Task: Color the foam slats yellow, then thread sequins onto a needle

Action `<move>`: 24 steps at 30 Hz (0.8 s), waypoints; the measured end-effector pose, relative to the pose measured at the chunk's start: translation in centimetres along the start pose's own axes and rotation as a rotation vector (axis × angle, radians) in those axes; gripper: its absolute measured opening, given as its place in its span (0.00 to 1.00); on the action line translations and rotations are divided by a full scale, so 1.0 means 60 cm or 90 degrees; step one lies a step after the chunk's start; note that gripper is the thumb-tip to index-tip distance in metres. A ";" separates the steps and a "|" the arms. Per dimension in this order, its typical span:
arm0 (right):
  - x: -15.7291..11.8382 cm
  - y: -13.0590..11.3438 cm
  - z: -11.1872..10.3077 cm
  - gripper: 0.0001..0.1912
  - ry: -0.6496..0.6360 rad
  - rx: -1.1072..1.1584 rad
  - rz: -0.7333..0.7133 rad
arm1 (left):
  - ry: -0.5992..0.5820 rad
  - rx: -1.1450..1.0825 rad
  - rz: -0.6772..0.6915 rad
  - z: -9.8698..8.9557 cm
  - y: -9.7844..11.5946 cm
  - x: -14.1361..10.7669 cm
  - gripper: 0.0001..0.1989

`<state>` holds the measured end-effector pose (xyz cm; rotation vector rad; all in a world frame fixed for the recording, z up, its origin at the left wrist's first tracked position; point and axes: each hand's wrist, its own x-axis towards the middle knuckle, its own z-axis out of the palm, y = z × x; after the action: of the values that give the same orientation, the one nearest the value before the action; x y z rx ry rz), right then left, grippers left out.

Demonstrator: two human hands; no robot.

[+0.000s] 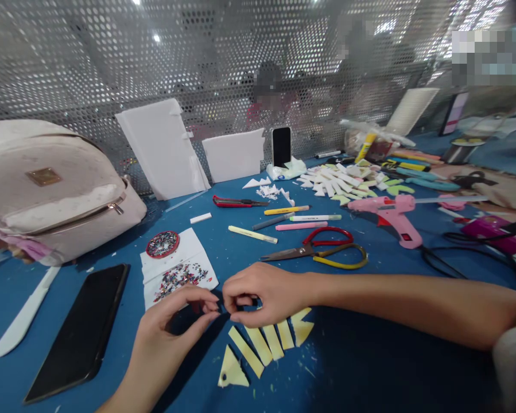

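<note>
Left hand (160, 335) plus right hand (272, 289): two are showing
Yellow pieces (246, 351): six are showing
Mid-table pens (301, 226): five are lying
Red-and-yellow-handled scissors (308, 249): one pair is lying
Glue gun (398, 212): one is lying
Black-screened phones (83, 332): two are showing
White boards (163, 152): two are standing
Backpack (55, 158): one is standing

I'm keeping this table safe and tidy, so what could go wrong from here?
The scissor blades lie just beyond the right hand, which might get nicked. The loose coloured bits on the paper, close to the left hand, could scatter if bumped. Either hand could nudge the yellow pieces askew.
</note>
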<state>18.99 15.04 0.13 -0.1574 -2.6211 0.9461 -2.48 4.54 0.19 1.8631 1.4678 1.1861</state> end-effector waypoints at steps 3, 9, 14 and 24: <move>-0.001 -0.001 -0.001 0.02 -0.003 -0.001 0.003 | 0.006 -0.004 0.006 0.000 0.001 0.001 0.03; 0.000 0.000 0.002 0.02 0.011 0.004 -0.004 | 0.004 -0.004 0.015 -0.001 0.002 -0.001 0.03; 0.001 0.001 0.002 0.02 0.006 0.001 -0.004 | -0.001 -0.004 0.007 -0.001 0.002 0.000 0.03; 0.000 0.001 0.001 0.02 -0.009 -0.012 0.000 | 0.008 -0.005 0.011 -0.001 0.005 0.001 0.02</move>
<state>18.97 15.04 0.04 -0.1573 -2.6435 0.9255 -2.37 4.48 0.50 1.8693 1.4546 1.2114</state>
